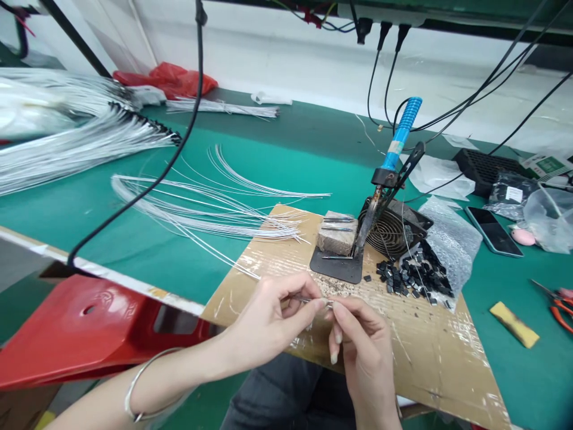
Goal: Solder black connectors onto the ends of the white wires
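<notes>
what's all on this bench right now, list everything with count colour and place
blue-handled soldering iron: one, blue and black, upright in a black metal stand at centre right
brown cardboard sheet: one, brown, taped, under the stand and both hands
small black plastic parts: a pile, black, on clear bubble wrap right of the stand
loose thin white wires: many, white, fanned over the green bench mat
bundled white wires: large bundle, white, far left
red plastic stool: one, red, lower left
dark smartphone: one, black, right
orange-handled scissors: one, orange, right edge
yellow sponge piece: one, yellow, lower right
left hand: pinch grip on a thin wire end
right hand: fingertips meeting the left's at that wire
</notes>
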